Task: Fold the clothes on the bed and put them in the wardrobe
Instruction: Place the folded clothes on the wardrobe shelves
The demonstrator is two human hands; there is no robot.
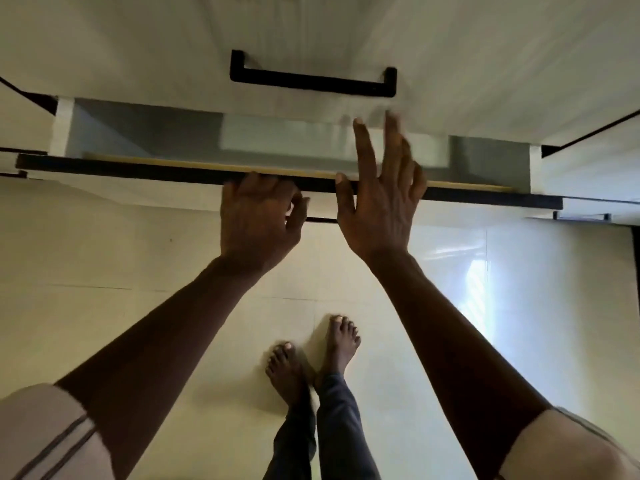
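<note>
No folded clothes are seen inside the white wardrobe drawer [145, 133], pulled partly out, dark-edged along its front. The left hand [258, 216] is curled shut on its front edge; the right hand [381, 192] is held flat above, fingers spread. Fingertips could be pinched if the drawer is pushed shut.

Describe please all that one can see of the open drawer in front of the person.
The white pulled-out wardrobe drawer is partly open, below another white front with a black bar handle. Its top edge is a dark strip with a pale wooden line behind it; the inside looks grey, and no clothes show in the visible part. The left hand curls over its front edge at the handle. The right hand is open above the edge, fingers spread and blurred.
</note>
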